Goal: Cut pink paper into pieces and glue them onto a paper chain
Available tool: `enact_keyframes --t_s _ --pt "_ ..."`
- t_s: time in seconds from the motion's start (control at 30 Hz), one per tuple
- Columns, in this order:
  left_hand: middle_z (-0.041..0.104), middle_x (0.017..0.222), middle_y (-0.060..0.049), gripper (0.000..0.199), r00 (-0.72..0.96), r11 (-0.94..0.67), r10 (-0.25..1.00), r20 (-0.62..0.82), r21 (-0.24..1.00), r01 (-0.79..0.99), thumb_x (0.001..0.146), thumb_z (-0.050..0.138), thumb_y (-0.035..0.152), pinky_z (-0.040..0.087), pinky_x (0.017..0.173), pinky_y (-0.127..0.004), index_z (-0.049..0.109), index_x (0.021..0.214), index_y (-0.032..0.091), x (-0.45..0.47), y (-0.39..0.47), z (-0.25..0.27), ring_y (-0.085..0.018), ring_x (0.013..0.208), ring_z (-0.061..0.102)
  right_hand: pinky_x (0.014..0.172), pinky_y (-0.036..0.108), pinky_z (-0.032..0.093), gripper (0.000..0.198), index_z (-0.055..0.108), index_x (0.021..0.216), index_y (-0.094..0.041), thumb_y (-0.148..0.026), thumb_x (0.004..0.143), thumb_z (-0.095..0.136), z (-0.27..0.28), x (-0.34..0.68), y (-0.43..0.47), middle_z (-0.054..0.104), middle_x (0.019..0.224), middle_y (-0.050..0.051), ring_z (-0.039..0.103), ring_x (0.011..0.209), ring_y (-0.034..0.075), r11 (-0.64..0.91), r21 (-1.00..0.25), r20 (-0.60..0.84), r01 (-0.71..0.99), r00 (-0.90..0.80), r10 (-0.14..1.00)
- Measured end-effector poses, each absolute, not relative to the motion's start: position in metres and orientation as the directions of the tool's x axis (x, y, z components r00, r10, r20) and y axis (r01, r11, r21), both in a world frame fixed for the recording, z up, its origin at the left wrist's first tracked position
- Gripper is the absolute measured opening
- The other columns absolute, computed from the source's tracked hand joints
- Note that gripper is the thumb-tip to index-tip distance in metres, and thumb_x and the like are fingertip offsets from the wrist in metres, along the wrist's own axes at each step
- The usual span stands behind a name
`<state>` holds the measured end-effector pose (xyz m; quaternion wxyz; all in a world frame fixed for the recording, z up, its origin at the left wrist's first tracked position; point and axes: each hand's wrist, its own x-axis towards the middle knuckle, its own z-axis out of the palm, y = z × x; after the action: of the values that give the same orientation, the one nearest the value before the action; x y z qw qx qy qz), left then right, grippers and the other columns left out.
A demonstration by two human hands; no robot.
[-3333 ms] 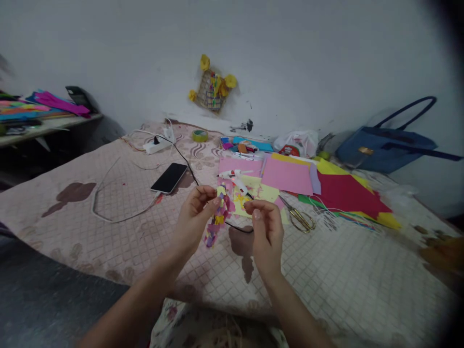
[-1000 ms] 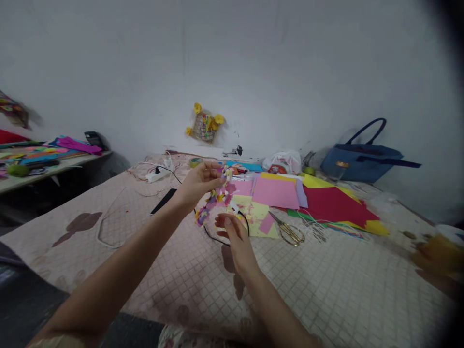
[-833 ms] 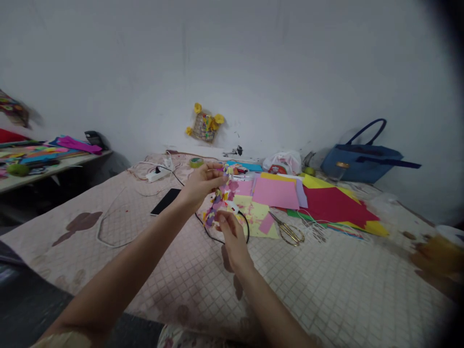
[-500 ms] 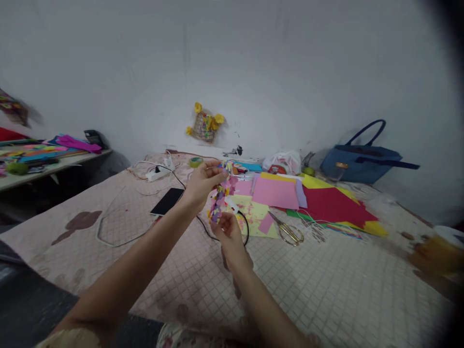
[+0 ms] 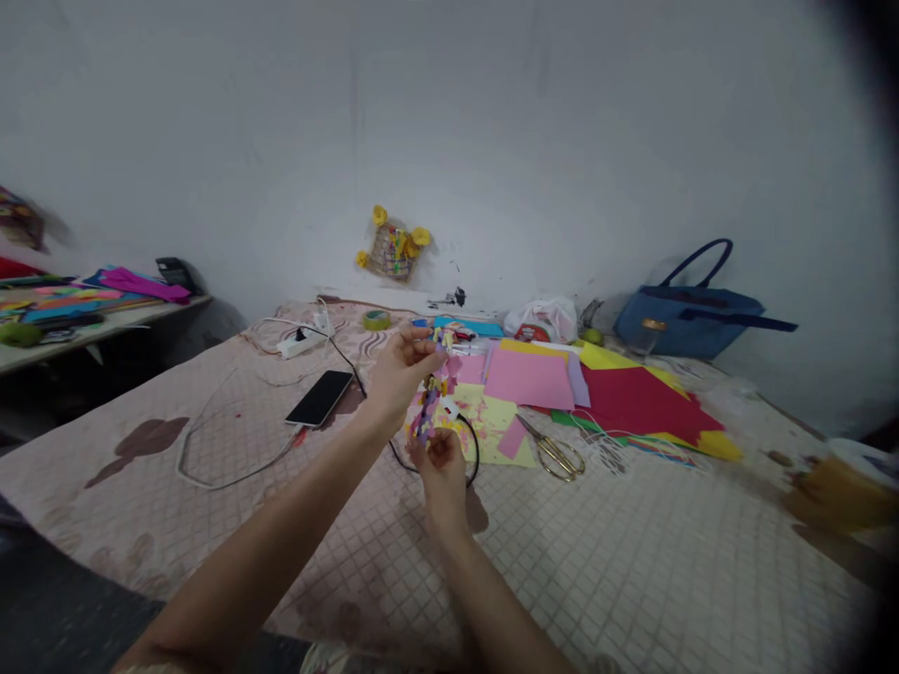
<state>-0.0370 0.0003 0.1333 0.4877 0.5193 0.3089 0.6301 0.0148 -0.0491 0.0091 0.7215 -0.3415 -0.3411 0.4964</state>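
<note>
Between my hands a strip covered in small pink, purple and yellow paper pieces (image 5: 428, 408) is held up above the table. My left hand (image 5: 404, 373) pinches its upper end between thumb and fingers. Lower down, my right hand (image 5: 441, 459) has its fingers closed on the bottom end. Behind the strip lies a pale yellow sheet (image 5: 492, 412) with pink scraps on it. A white plug-like piece (image 5: 449, 406) on a black cable shows just beside the strip. Gold-handled scissors (image 5: 560, 457) lie to the right of my right hand.
A phone (image 5: 319, 399) with a white cable and a power strip (image 5: 301, 344) lie to the left. Pink sheets (image 5: 530, 377), red paper (image 5: 639, 401) and white string (image 5: 604, 447) are on the right. A blue bag (image 5: 688, 320) leans on the wall. Green tape (image 5: 376, 320) sits at the back.
The view has shifted slightly, and the strip looks more upright. My right hand appears a little lower. Both hands keep their hold on the strip.
</note>
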Motion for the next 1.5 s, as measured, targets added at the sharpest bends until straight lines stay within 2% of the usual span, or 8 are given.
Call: enact_keyframes --t_s 0.13,0.43,0.67,0.83,0.97,1.17,1.33,1.5 --pt "0.057 0.074 0.002 0.040 0.035 -0.343 0.932 0.361 0.907 -0.244 0.062 0.071 0.021 0.039 0.058 -0.019 0.050 0.096 0.015 -0.038 -0.001 0.133 -0.007 0.062 0.052 0.060 0.023 0.042 0.028 0.045 0.079 -0.021 -0.031 0.066 0.069 0.005 0.015 -0.051 0.047 0.073 -0.004 0.046 0.062 0.009 0.300 -0.851 0.181 -0.430 0.297 0.938" --pt "0.059 0.086 -0.002 0.033 -0.038 -0.475 0.880 0.473 0.876 -0.087 0.072 0.064 0.032 0.043 0.066 -0.021 0.051 0.098 0.018 -0.055 -0.003 0.129 -0.012 0.081 0.056 0.068 0.026 0.046 0.019 0.054 0.076 -0.020 -0.029 0.069 0.068 0.012 0.038 -0.067 0.058 0.079 -0.001 0.055 0.071 0.011 0.237 -0.766 0.073 -0.598 0.286 0.956" --pt "0.061 0.087 -0.003 0.030 0.057 -0.299 0.951 0.304 0.950 -0.089 0.070 0.065 0.033 0.042 0.066 -0.022 0.054 0.092 0.016 -0.060 -0.005 0.113 -0.012 0.081 0.057 0.062 0.025 0.045 0.014 0.059 0.077 -0.020 -0.023 0.068 0.069 0.012 0.075 -0.085 0.061 0.075 -0.002 0.055 0.067 0.011 -0.093 -0.536 -0.071 -0.839 -0.065 0.995" --pt "0.063 0.093 -0.005 0.031 0.182 -0.207 0.958 0.220 0.974 -0.089 0.071 0.064 0.036 0.042 0.069 -0.024 0.055 0.094 0.017 -0.056 -0.010 0.097 -0.014 0.087 0.058 0.063 0.026 0.044 0.012 0.060 0.072 -0.019 -0.028 0.071 0.066 0.010 0.081 -0.091 0.059 0.073 -0.001 0.050 0.059 0.009 -0.232 -0.444 -0.029 -0.866 -0.245 0.969" --pt "0.064 0.091 -0.005 0.030 0.216 -0.101 0.967 0.137 0.980 -0.169 0.072 0.064 0.036 0.042 0.068 -0.024 0.055 0.094 0.018 -0.051 -0.017 0.087 -0.014 0.084 0.060 0.062 0.026 0.042 0.013 0.059 0.073 -0.019 -0.031 0.071 0.064 0.008 0.078 -0.093 0.055 0.073 -0.002 0.047 0.061 0.009 -0.266 -0.416 -0.005 -0.870 -0.290 0.957" --pt "0.064 0.077 -0.003 0.026 0.249 -0.015 0.966 0.073 0.974 -0.226 0.073 0.061 0.041 0.042 0.065 -0.023 0.057 0.073 0.015 -0.047 -0.029 0.071 -0.012 0.074 0.059 0.060 0.027 0.039 0.016 0.054 0.069 -0.020 -0.033 0.069 0.063 0.006 0.077 -0.097 0.047 0.067 -0.003 0.042 0.058 0.010 -0.285 -0.413 -0.009 -0.865 -0.309 0.951" --pt "0.063 0.084 -0.003 0.023 0.320 0.109 0.947 -0.005 0.946 -0.307 0.074 0.062 0.038 0.043 0.067 -0.023 0.057 0.081 0.017 -0.041 -0.045 0.062 -0.013 0.079 0.059 0.060 0.026 0.038 0.015 0.055 0.071 -0.019 -0.032 0.068 0.063 0.007 0.075 -0.099 0.047 0.067 -0.003 0.042 0.059 0.010 -0.302 -0.386 -0.025 -0.872 -0.317 0.948" --pt "0.060 0.076 0.000 0.026 0.439 0.261 0.894 -0.088 0.900 -0.350 0.069 0.068 0.030 0.043 0.057 -0.024 0.055 0.088 0.018 -0.039 -0.057 0.063 -0.009 0.054 0.056 0.060 0.028 0.039 0.014 0.056 0.074 -0.020 -0.034 0.072 0.057 0.005 0.073 -0.098 0.047 0.067 -0.002 0.042 0.058 0.011 -0.266 -0.463 -0.046 -0.846 -0.277 0.960"
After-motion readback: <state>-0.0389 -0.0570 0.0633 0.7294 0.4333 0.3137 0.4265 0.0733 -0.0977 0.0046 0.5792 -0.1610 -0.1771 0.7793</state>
